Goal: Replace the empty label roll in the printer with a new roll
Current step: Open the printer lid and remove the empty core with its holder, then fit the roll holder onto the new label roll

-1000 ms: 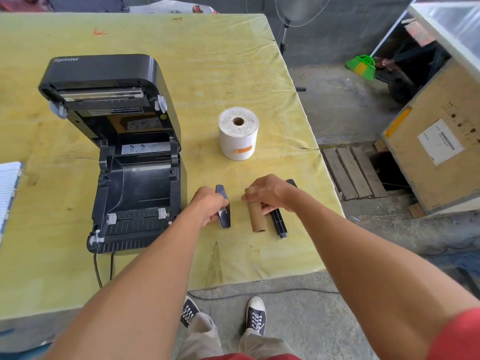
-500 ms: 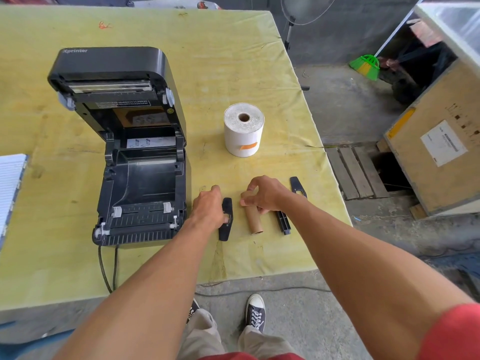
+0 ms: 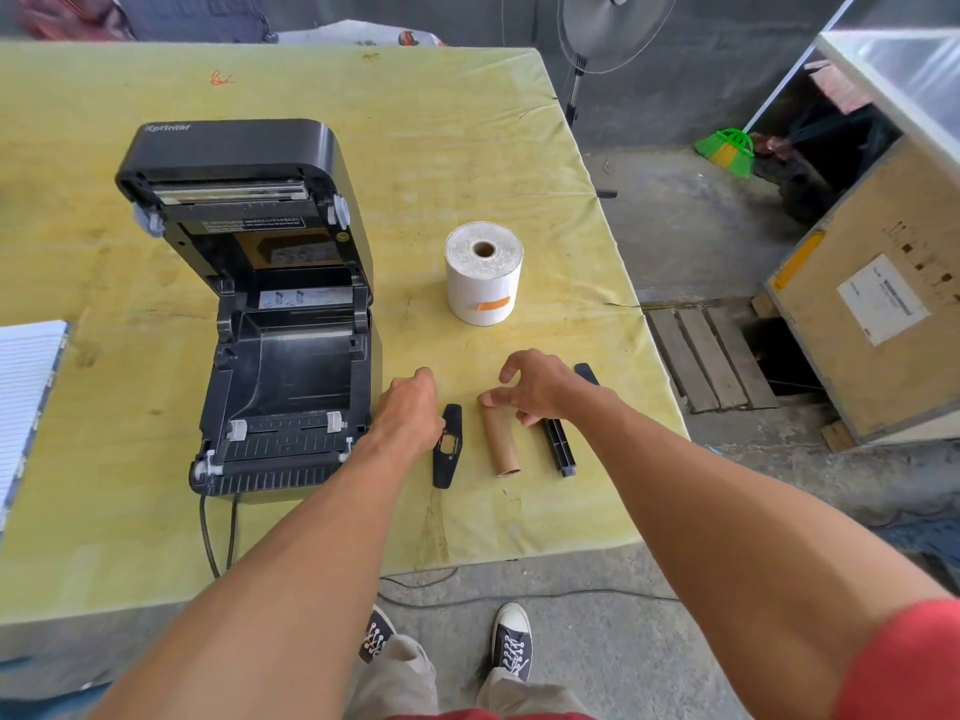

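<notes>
At the far left a lined pad (image 3: pixel 26 397) is lying on the edge of the yellow-covered table (image 3: pixel 363 148). Next to it the black printer (image 3: pixel 280 356) is sitting with its lid standing wide open and its roll bay showing no roll inside. Just beside the printer's front right corner, the left hand (image 3: pixel 410 407) is hovering knuckles up, its fingers loosely curled and gripping nothing. Its edge is lying right against a flat black guide plate (image 3: pixel 448 444), though I cannot tell whether they are touching. Farther back, the new label roll (image 3: pixel 484 272) is standing on end, well apart from both hands. The empty cardboard core (image 3: pixel 500 439) is lying on the cloth between the plate and a black spindle (image 3: pixel 558 444). The right hand (image 3: pixel 540 389) is arching over the core's far end with fingers spread apart and bent like a claw, the thumb tip close to the cardboard, clamping nothing.
</notes>
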The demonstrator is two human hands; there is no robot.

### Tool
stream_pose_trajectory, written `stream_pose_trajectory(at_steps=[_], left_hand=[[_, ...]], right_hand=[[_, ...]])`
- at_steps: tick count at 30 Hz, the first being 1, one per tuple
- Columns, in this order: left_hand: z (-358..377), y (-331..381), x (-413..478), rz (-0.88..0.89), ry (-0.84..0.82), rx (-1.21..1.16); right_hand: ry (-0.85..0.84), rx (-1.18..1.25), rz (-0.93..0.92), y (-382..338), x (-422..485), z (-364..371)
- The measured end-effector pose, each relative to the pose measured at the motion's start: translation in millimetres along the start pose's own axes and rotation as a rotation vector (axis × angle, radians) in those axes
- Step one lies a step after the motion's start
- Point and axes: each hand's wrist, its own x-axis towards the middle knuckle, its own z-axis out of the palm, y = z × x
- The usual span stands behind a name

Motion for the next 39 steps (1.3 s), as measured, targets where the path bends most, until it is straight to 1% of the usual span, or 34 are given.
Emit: stream_pose_trajectory(at_steps=[5,11,14,21,25,30,35,39], left_hand=[[-22.4,2.6,6.8,0.091,0.073,0.010],[-75.7,5.7,26.8,0.230,0.147,0.050],[-96.1,10.8,31.4,0.310,0.190,0.043],[-114.0,31.0,44.9,0.420,0.216,0.060],[-111.2,49.9,62.7,0.439,0.153,0.059],[-101.8,74.3,93.2,0.360,0.044,0.124],[-87.6,95.2,114.7,0.264,-0.024,0.257],[-80.9,105.5,128.6,0.196,-0.050,0.210]], right_hand=[[0.061,-0.040,-0.004,-15.6,-16.1,-20.6],[0.242,-0.067,0.009,-51.7,-33.6,-49.6],[0.336,-0.060,0.003,-57.1,-35.5,-55.7],[0.381,-0.089,0.015,-54.9,-24.3,-61.8],[0.358,-0.142,0.027,-49.3,-3.2,-82.3],[0.289,-0.117,0.025,-38.2,33.8,-98.7],[0.155,-0.113,0.038,-20.2,70.7,-102.0],[0.027,-0.063,0.006,-13.6,91.8,-99.4]])
